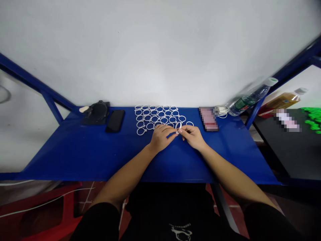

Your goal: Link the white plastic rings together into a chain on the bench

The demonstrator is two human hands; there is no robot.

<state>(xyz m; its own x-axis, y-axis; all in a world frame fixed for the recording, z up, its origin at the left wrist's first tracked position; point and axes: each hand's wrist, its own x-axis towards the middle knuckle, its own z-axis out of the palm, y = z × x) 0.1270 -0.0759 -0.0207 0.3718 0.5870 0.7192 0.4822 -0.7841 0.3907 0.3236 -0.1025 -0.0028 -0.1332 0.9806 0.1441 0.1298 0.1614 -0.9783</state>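
Note:
Between the fingertips of both hands a white ring [178, 126] is held up off the blue table. My left hand [162, 136] pinches it from the left, and my right hand [192, 135] pinches it from the right. Just behind the hands lie several white rings [154, 119] with small tabs, set out flat in rows. My left fingers hide part of the nearest row. A single white ring [190, 124] lies apart, just beyond my right hand.
The blue table [95, 154] meets a white wall. Left of the rings lie a black phone [115, 121] and a dark stand [96, 113]. To the right are another phone [209, 119], a white cable [222, 111] and a leaning plastic bottle [250, 98]. Blue posts flank both sides.

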